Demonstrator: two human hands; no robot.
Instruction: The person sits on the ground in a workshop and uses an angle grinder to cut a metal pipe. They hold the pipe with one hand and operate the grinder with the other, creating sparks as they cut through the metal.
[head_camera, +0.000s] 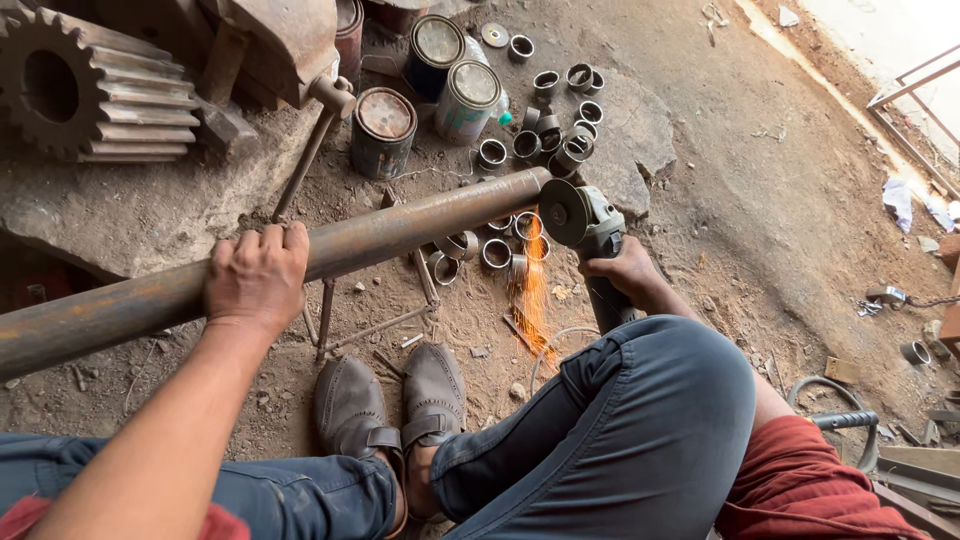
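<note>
You are gripping a rusty steel pipe (300, 258) from above with your left hand (256, 277), fingers curled over it, while your right hand (622, 270) is clenching an angle grinder (590, 232). Its disc is biting the pipe's far end, throwing orange sparks (532, 300) onto the dirt floor (760, 210) among cut metal rings (560, 120) and paint cans (420, 90).

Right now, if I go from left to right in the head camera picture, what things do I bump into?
Big gear → left hand on the pipe → rusty tin → grinder throwing sparks → right hand → white scrap.
</note>
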